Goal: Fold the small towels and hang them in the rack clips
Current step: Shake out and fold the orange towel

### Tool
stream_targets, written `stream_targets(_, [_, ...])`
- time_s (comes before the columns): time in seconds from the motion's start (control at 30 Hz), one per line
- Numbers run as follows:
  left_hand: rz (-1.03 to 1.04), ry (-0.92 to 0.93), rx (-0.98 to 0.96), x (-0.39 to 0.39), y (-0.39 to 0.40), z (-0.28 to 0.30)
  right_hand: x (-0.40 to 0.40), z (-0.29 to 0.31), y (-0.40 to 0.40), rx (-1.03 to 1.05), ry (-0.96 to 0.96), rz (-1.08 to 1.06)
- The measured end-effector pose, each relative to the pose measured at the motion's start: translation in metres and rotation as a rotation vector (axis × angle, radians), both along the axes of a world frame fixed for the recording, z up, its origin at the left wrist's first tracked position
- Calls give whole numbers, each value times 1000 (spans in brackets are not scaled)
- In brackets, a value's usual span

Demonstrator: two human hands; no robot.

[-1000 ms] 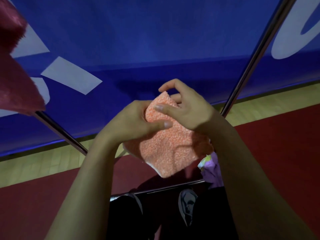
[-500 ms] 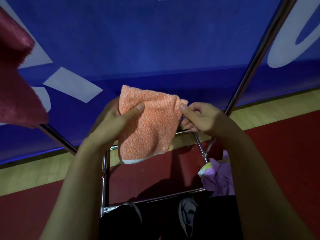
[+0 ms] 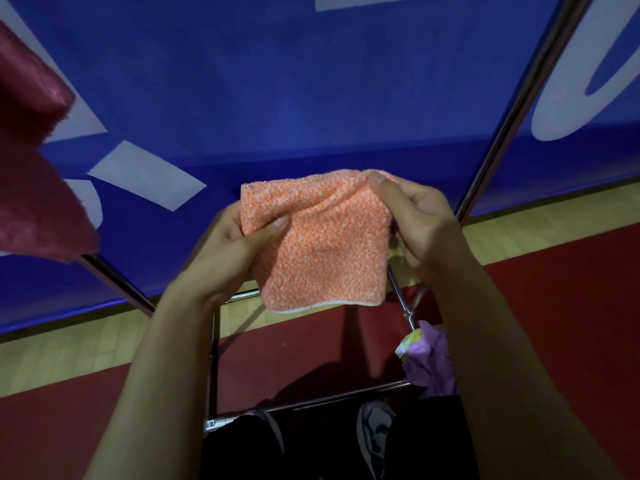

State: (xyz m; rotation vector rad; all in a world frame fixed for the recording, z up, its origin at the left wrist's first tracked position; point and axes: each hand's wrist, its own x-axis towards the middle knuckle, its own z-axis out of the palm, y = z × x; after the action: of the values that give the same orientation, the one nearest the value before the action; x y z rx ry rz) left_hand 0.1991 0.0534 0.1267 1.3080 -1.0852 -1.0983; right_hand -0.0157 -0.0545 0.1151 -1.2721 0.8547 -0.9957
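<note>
— Now, what is the left hand (image 3: 228,251) doing?
— Pinching the orange towel (image 3: 318,244) at its left edge, thumb on the front.
— And the right hand (image 3: 419,223)?
— Gripping the top right corner. Towel is hanging folded between both hands, in front of the chrome rack frame (image 3: 512,109), well apart from the maroon towel (image 3: 31,181) hanging upper left.

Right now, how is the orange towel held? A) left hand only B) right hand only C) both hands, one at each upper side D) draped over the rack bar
C: the left hand pinches the left edge of the orange towel and the right hand pinches its upper right corner; it hangs free between them.
</note>
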Motion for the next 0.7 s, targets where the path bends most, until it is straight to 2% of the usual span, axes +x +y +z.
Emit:
stream_targets(0.1, [13,47,-15,3,-1,-3,-5,10,9,-165,-21,27])
stream_targets(0.23, [47,71,-28,5,-2,-3,-5,20,20,-309,122,71])
stream_targets(0.3, [54,60,-37,4,-2,-2,0,16,18,-349,170,21])
stream_targets(0.43, [99,18,-64,-2,-3,-1,8,6,9,-148,84,-41])
stream_targets(0.6, [58,17,-107,-4,-1,1,9,-3,2,148,-19,42])
stream_targets(0.7, [19,40,-138,-3,-1,1,6,-2,3,125,10,143])
